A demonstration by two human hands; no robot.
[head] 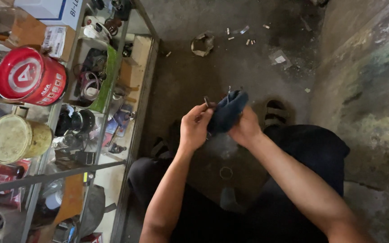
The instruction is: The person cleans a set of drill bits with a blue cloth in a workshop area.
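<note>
The left hand (194, 128) pinches a small metal part (206, 101) while the right hand (245, 128) grips a dark cloth (227, 112) against it, above the floor (230, 72); wiping seems underway, needing steady rubbing.

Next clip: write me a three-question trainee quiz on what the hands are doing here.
1. True or false: the right hand holds the dark blue cloth.
2. What do the left hand fingers pinch? A) small metal part B) red tin C) sandal
3. Which side of the person is the glass display case on?

Key: 1 true; 2 A; 3 the left.
</note>
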